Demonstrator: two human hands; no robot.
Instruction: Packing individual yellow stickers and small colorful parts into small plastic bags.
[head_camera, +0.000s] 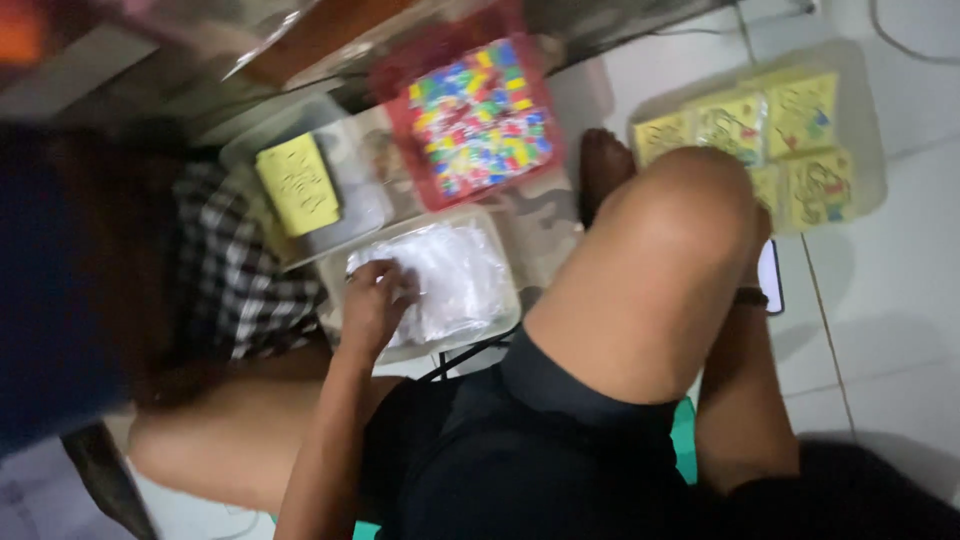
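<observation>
My left hand curled on clear bags in a tray, long axis toward upper right, grip unclear, right hand mostly hidden behind knee

The person is wearing dark shorts, nearly black with a slightly greyer band along the hem, filling the lower middle of the frame. Both legs are showing bare below the hem. The left forearm, running up from the bottom centre-left, is showing no sleeve, and the left hand is wearing no glove or ring that can be made out. At the right of the frame, a dark band, a bracelet or watch strap, is circling the right wrist; the right hand itself is lying hidden behind the knee.
</observation>
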